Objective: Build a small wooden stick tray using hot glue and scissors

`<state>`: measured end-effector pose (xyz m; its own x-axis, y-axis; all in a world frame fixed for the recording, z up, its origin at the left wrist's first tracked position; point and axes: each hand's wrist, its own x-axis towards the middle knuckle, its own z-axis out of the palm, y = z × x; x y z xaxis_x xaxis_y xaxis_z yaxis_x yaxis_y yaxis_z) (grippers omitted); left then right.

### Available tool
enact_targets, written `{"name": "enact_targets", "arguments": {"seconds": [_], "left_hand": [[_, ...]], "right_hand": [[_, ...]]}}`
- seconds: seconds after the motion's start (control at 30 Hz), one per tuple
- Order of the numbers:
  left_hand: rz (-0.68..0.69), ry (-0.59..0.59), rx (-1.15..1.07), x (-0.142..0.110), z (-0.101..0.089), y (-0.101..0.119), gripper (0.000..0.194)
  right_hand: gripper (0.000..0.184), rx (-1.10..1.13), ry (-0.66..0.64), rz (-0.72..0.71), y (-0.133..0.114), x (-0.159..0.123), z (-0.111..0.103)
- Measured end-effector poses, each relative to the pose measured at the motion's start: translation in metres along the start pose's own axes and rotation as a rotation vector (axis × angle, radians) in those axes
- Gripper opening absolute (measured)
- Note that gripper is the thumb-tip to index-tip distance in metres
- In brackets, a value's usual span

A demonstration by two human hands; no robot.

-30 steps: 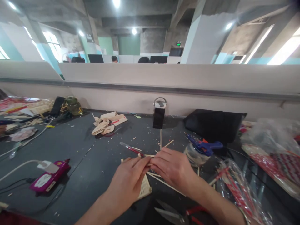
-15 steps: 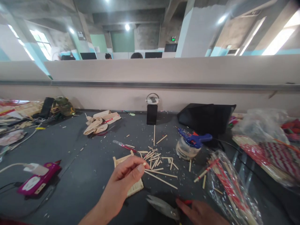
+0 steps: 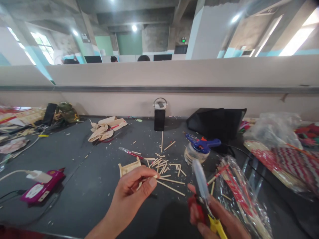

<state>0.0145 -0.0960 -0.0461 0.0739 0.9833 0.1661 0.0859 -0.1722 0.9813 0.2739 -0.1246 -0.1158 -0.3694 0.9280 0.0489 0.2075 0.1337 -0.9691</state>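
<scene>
My left hand point(image 3: 133, 191) is closed in a pinch, with the pale end of a small wooden stick point(image 3: 156, 176) showing between thumb and forefinger. Just behind it lies a small panel of joined sticks point(image 3: 129, 167), partly covered by the hand. Lower right, my right hand point(image 3: 221, 212) is wrapped round scissors point(image 3: 201, 181) with red and yellow handles. Their broad blades point up and away, looking closed together. Beyond my fingertips is a scattered heap of short cut sticks point(image 3: 161, 165), with longer ones nearer the hand.
A blue glue gun point(image 3: 203, 144) rests on a clear round tub point(image 3: 195, 154). Plastic-wrapped sticks point(image 3: 245, 202) lie at the right. A phone point(image 3: 159, 120) stands at the back. At left are a purple power strip point(image 3: 43, 187) with cables and crumpled beige cloth point(image 3: 103, 131).
My right hand has lifted the scissors from low near the table and turned them so the blades point upward. The left hand, still pinching the stick, has shifted slightly right.
</scene>
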Motion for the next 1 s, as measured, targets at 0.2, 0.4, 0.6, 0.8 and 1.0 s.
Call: {"name": "enact_targets", "arguments": {"seconds": [0.2, 0.4, 0.6, 0.8, 1.0], "left_hand": [[0.044, 0.033, -0.040, -0.004, 0.008, -0.001, 0.009], [0.055, 0.014, -0.142, -0.003, 0.012, 0.000, 0.007], [0.075, 0.026, -0.209, -0.003, 0.009, -0.006, 0.010], [0.097, 0.028, -0.199, -0.002, 0.009, -0.008, 0.011], [0.117, 0.037, -0.227, -0.002, 0.012, -0.008, 0.016]], "right_hand": [[0.055, -0.431, 0.170, -0.390, -0.032, 0.031, 0.019], [0.049, -0.523, 0.110, -0.383, -0.052, 0.042, 0.029], [0.050, -0.672, 0.148, -0.423, -0.048, 0.042, 0.027], [0.047, -0.676, 0.104, -0.378, -0.059, 0.044, 0.025], [0.048, -0.748, 0.137, -0.420, -0.059, 0.044, 0.025]]}}
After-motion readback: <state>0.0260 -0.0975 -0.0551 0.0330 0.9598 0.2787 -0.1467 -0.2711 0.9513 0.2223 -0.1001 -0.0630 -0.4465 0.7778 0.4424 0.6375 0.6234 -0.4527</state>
